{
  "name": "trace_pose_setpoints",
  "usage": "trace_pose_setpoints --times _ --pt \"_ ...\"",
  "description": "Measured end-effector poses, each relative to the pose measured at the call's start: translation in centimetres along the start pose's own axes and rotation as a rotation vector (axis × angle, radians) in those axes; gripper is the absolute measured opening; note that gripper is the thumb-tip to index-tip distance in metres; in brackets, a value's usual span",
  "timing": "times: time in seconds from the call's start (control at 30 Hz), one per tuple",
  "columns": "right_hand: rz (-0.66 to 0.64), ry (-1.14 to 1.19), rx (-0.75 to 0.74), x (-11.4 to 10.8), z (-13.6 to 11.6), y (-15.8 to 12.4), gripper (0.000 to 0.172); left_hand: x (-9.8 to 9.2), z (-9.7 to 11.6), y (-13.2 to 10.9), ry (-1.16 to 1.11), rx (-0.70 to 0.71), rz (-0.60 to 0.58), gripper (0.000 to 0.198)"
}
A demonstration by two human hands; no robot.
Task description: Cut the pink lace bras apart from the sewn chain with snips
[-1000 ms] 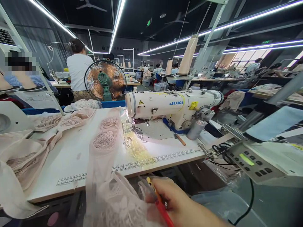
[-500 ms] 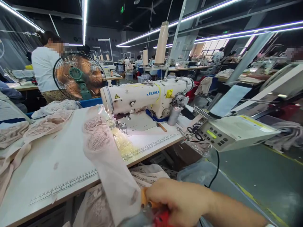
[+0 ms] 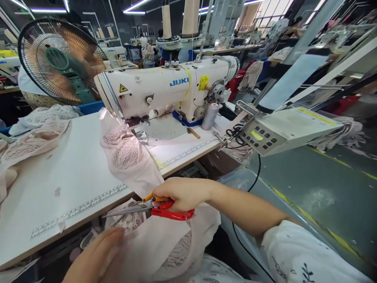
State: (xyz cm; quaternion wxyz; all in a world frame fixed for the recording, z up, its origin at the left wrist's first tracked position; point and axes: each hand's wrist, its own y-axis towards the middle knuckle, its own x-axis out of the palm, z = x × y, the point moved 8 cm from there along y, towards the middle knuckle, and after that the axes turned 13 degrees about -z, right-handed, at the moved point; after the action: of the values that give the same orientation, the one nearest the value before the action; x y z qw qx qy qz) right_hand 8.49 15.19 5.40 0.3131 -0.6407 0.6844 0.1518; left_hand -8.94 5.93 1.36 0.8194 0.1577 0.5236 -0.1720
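My right hand grips a pair of scissors with red and orange handles, their long metal blades pointing left over the table's front edge. My left hand is low at the front, blurred, its fingers against a pale pink lace garment that hangs across my lap. I cannot make out whether those fingers pinch the cloth. Another pale pink piece with lace cups lies on the sewing table, running from beside the needle area to the front edge, behind the scissors.
A white JUKI sewing machine stands on the table, with a grey thread cone beside it. The control box juts out at right. More pink garments lie at left, near a large fan. A clear plastic bin stands at lower right.
The view has tilted down and moved closer to the machine. My right hand with the scissors has moved up and left, and my left hand has come into view.
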Motion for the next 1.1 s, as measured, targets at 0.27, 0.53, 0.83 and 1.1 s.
trace_pose_setpoints --times 0.27,0.53,0.83,1.1 --pt "-0.113 -0.016 0.008 0.4 -1.0 1.3 0.028 0.7 4.6 5.5 -0.372 -0.232 0.138 0.012" --pt "-0.135 0.007 -0.028 0.2 -0.2 2.0 0.026 1.9 3.2 5.1 -0.705 -0.502 0.169 0.019" --pt "-0.248 0.417 -0.047 1.0 0.2 2.1 0.014 3.7 2.3 5.9 -1.245 -0.536 0.175 0.029" --pt "-0.263 0.428 -0.125 1.2 0.4 2.3 0.012 4.2 1.5 6.0 -1.265 -0.529 0.084 0.028"
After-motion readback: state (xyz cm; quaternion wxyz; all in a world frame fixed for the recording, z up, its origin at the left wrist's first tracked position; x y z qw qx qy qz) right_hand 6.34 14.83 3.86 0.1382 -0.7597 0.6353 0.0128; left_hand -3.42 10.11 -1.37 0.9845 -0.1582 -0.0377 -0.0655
